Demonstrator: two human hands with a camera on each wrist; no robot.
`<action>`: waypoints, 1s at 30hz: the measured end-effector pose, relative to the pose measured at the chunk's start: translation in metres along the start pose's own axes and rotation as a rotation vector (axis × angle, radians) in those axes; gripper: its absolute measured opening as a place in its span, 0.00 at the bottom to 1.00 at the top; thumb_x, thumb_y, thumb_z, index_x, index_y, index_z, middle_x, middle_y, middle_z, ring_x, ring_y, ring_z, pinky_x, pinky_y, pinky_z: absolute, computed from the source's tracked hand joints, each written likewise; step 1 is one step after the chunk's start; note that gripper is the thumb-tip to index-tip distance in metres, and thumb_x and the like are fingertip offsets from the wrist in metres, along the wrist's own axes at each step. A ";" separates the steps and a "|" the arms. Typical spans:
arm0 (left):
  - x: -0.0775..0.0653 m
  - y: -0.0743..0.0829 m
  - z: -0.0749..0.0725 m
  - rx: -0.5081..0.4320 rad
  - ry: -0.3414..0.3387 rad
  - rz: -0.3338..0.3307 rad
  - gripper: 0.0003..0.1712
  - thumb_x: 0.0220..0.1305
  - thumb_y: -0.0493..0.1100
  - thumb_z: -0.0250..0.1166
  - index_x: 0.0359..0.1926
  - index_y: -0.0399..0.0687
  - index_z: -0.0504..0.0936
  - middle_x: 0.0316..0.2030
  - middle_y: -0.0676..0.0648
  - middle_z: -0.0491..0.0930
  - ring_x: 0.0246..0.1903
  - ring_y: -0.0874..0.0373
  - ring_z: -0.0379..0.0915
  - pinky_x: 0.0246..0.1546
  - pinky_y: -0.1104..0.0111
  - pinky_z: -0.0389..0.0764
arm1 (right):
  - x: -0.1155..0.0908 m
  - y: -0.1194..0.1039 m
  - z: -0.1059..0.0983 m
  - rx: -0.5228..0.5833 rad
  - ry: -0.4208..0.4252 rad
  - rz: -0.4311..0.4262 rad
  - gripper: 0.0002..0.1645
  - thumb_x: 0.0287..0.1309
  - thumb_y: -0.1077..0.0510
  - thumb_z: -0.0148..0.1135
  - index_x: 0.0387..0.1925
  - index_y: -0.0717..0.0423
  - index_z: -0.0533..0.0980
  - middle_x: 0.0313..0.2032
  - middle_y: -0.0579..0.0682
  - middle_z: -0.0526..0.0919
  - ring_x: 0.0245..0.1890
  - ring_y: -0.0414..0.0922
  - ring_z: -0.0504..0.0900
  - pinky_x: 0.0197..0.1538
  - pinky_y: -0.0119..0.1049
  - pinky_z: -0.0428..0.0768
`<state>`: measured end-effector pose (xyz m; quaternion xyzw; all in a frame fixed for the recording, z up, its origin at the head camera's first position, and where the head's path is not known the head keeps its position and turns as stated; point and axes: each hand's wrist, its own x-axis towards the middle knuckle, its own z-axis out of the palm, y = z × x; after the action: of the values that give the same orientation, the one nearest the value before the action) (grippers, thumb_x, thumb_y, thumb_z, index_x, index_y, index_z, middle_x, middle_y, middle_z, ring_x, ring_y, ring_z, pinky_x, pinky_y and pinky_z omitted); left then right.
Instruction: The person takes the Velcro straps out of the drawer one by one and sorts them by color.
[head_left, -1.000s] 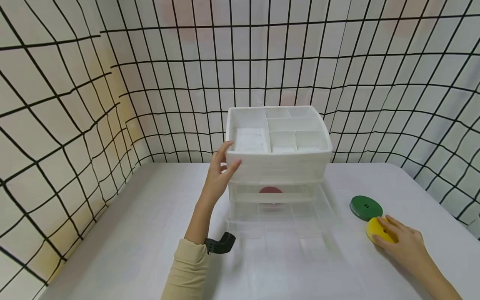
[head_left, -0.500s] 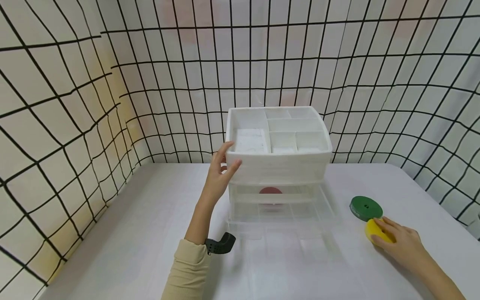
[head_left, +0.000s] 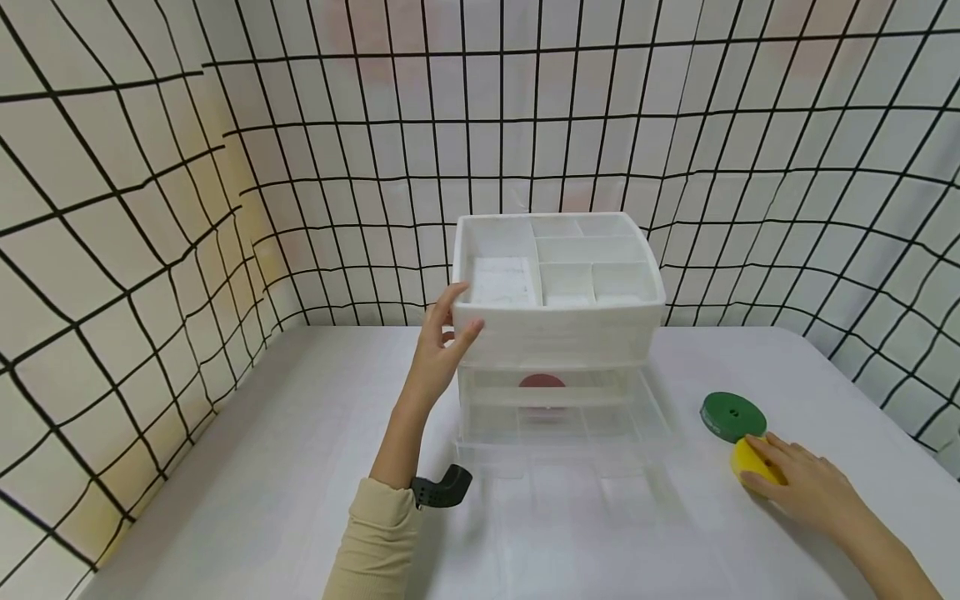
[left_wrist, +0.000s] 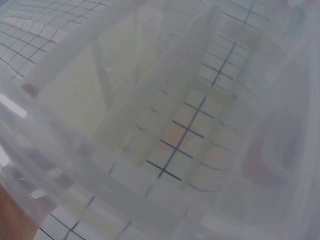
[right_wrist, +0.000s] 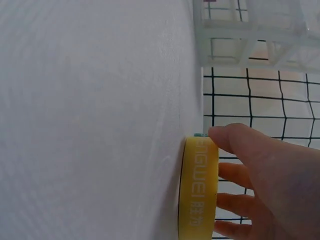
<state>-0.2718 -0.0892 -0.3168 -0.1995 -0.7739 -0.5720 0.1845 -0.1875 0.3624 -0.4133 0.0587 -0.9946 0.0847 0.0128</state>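
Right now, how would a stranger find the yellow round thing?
Find the big white drawer box on the table. To its right is the right hand, holding the yellow disc. Its colour sets it apart from the green disc just beyond, which nobody holds.

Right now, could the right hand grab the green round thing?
Probably, but it'd likely have to let go first: the right hand is holding the yellow disc. The green disc lies just beyond its fingertips, with nothing on top.
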 end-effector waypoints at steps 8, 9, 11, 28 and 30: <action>0.000 0.001 0.000 -0.011 0.000 -0.002 0.28 0.62 0.52 0.58 0.62 0.69 0.61 0.48 0.46 0.64 0.44 0.57 0.62 0.46 0.63 0.70 | -0.001 -0.019 -0.005 0.046 0.126 -0.032 0.36 0.58 0.41 0.53 0.57 0.65 0.67 0.54 0.73 0.68 0.53 0.69 0.65 0.54 0.66 0.54; 0.000 0.001 0.000 -0.010 0.000 -0.003 0.28 0.62 0.52 0.58 0.62 0.69 0.61 0.48 0.46 0.64 0.44 0.57 0.63 0.46 0.63 0.70 | -0.001 -0.022 -0.005 0.050 0.145 -0.035 0.35 0.58 0.42 0.53 0.57 0.64 0.67 0.54 0.72 0.69 0.53 0.69 0.65 0.55 0.66 0.53; 0.000 0.001 0.000 -0.009 -0.001 -0.005 0.28 0.62 0.52 0.58 0.62 0.70 0.61 0.47 0.46 0.64 0.44 0.57 0.63 0.46 0.63 0.70 | 0.000 -0.029 -0.007 0.063 0.180 -0.041 0.32 0.58 0.44 0.54 0.56 0.63 0.68 0.53 0.70 0.71 0.53 0.68 0.67 0.56 0.65 0.53; 0.001 -0.001 0.000 -0.007 -0.001 -0.010 0.28 0.61 0.52 0.58 0.62 0.71 0.61 0.46 0.46 0.64 0.43 0.57 0.62 0.45 0.64 0.69 | 0.004 -0.079 -0.019 0.153 0.430 -0.179 0.21 0.57 0.52 0.57 0.52 0.54 0.72 0.50 0.60 0.77 0.52 0.60 0.71 0.53 0.59 0.60; 0.001 -0.001 0.000 -0.005 -0.001 -0.009 0.28 0.61 0.53 0.58 0.61 0.73 0.61 0.45 0.46 0.64 0.43 0.58 0.61 0.45 0.64 0.69 | 0.003 -0.086 -0.020 0.172 0.475 -0.197 0.20 0.57 0.53 0.58 0.52 0.52 0.73 0.50 0.58 0.78 0.51 0.58 0.71 0.52 0.58 0.61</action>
<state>-0.2733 -0.0897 -0.3171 -0.1967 -0.7734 -0.5747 0.1811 -0.1800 0.2810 -0.3790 0.1347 -0.9424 0.1785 0.2488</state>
